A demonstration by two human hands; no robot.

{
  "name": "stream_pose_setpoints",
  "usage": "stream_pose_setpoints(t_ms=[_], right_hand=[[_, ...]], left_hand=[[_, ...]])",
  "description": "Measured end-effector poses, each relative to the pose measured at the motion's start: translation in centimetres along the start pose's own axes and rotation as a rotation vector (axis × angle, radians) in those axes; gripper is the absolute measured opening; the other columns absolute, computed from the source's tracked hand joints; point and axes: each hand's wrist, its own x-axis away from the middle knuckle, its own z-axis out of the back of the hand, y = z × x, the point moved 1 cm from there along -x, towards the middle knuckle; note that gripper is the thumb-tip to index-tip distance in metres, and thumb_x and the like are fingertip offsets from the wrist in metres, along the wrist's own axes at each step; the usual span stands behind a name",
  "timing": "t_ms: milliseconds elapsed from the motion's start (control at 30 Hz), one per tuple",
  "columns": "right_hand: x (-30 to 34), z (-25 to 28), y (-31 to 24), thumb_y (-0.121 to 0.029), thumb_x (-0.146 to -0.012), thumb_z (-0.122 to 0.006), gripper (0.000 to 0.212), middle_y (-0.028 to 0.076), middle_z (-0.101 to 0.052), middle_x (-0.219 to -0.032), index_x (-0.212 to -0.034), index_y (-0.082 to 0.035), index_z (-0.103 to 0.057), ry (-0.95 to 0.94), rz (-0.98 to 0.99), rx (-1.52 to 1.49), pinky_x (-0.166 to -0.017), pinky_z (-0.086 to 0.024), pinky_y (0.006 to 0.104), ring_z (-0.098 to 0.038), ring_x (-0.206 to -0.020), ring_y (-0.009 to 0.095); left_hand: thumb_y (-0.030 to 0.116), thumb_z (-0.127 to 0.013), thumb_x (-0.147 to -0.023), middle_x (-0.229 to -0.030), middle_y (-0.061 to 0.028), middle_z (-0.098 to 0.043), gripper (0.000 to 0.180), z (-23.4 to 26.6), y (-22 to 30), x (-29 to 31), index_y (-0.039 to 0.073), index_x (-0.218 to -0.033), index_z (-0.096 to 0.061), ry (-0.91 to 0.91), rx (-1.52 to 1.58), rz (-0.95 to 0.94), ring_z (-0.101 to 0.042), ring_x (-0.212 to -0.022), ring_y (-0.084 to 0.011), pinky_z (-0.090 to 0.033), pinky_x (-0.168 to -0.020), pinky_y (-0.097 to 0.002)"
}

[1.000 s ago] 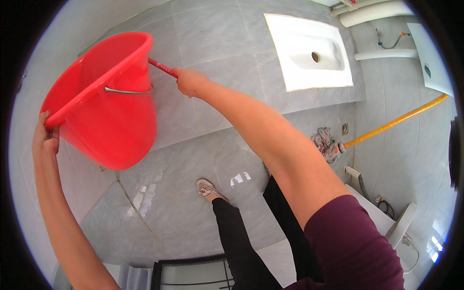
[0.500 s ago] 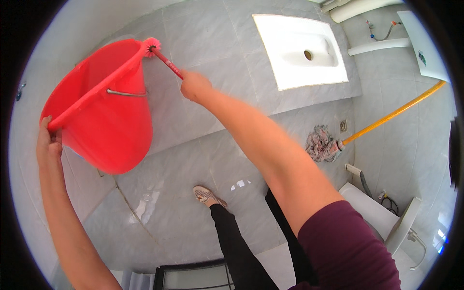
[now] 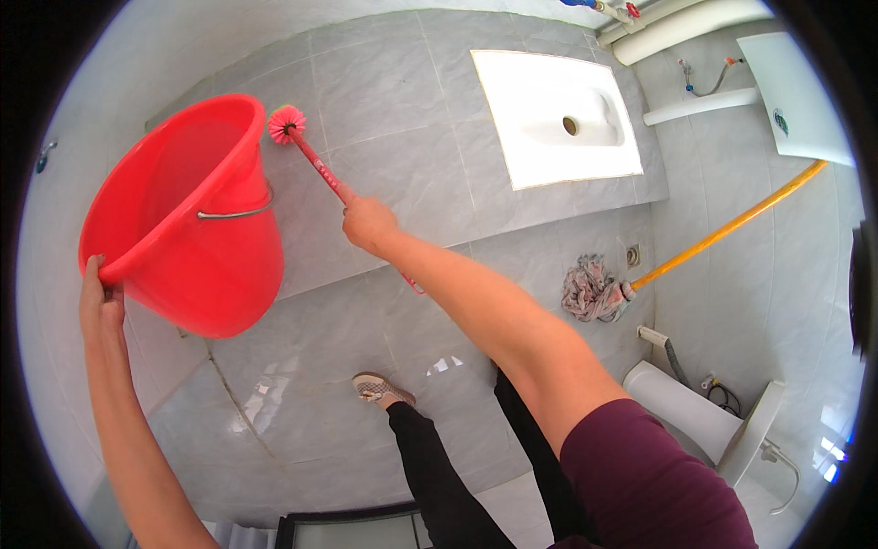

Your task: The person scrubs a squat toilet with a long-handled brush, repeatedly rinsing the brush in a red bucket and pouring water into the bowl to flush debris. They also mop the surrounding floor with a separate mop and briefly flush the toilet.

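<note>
A big red bucket (image 3: 215, 265) tilts at the left with its mouth toward the upper left and its wire handle hanging against its side. My left hand (image 3: 101, 295) grips the bucket's rim, thumb and fingers closed over the edge. In my right hand (image 3: 369, 224) is a toilet brush (image 3: 315, 163) with a red handle and a round pink bristle head. Its head is just right of the bucket's rim, a small gap between them. Inside the bucket I see only the bare red wall; its bottom is hidden.
A white squat toilet (image 3: 558, 119) is set in the raised grey tiled step. A mop (image 3: 596, 288) with a yellow pole leans at the right by a floor drain (image 3: 633, 255). White pipes (image 3: 700, 107) and a cistern (image 3: 796, 96) are on the right wall. A white basin (image 3: 681, 412) stands lower right.
The brush head has come away from the bucket's rim, and more of the handle's end shows below my right hand. The bucket's mouth has turned slightly; my left hand stays on the rim.
</note>
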Motion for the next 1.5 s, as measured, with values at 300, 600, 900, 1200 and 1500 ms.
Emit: stream_pose_setpoints(t_ms=[300,600,900,1200,1500], right_hand=[[-0.6,2.1,-1.0,-0.009,-0.088,-0.041,0.051,0.016,-0.065,-0.101,-0.136,-0.025,-0.042,-0.044,0.008,0.022,-0.08,-0.049,0.0467,-0.062,-0.096,0.036],[-0.8,3.3,0.5,-0.01,-0.088,-0.041,0.048,0.014,-0.065,-0.104,-0.134,-0.023,-0.044,-0.063,-0.026,0.003,-0.079,-0.05,0.0449,-0.062,-0.098,0.035],[-1.1,3.4,1.8,-0.012,-0.088,-0.045,0.036,0.016,-0.065,-0.103,-0.123,-0.02,-0.051,-0.03,-0.031,-0.044,-0.081,-0.05,0.048,-0.063,-0.099,0.036],[-1.0,3.4,6.7,-0.017,-0.089,-0.046,0.046,0.018,-0.066,-0.099,-0.134,-0.028,-0.046,0.128,-0.076,-0.04,-0.078,-0.048,0.0491,-0.062,-0.093,0.038],[0.2,10.3,17.5,-0.013,-0.088,-0.043,0.045,0.025,-0.063,-0.097,-0.132,-0.02,-0.045,0.374,-0.235,-0.289,-0.08,-0.047,0.0515,-0.06,-0.091,0.044]], left_hand=[[0.017,-0.07,-0.08,-0.103,-0.0075,-0.059,0.029,-1.6,-0.7,0.5,0.003,-0.104,-0.061,0.02,0.026,0.016,-0.058,-0.092,-0.0173,-0.055,-0.078,-0.0283],[0.018,-0.069,-0.081,-0.1,-0.007,-0.06,0.026,-5.5,-0.1,-1.0,0.003,-0.102,-0.062,-0.051,-0.062,-0.028,-0.059,-0.09,-0.0175,-0.055,-0.079,-0.0286],[0.017,-0.07,-0.08,-0.102,-0.0094,-0.06,0.036,-4.7,-0.7,-0.8,-0.002,-0.108,-0.056,-0.059,-0.081,-0.062,-0.062,-0.089,-0.0192,-0.056,-0.076,-0.0291],[0.016,-0.063,-0.085,-0.11,-0.0106,-0.06,0.035,-0.5,-2.1,-0.1,-0.002,-0.114,-0.055,-0.088,0.028,-0.055,-0.06,-0.099,-0.0209,-0.054,-0.084,-0.033],[0.024,-0.067,-0.085,-0.11,-0.0073,-0.059,0.031,-2.4,-2.3,1.7,0.003,-0.107,-0.061,0.014,-0.03,0.003,-0.058,-0.094,-0.017,-0.051,-0.083,-0.0284]])
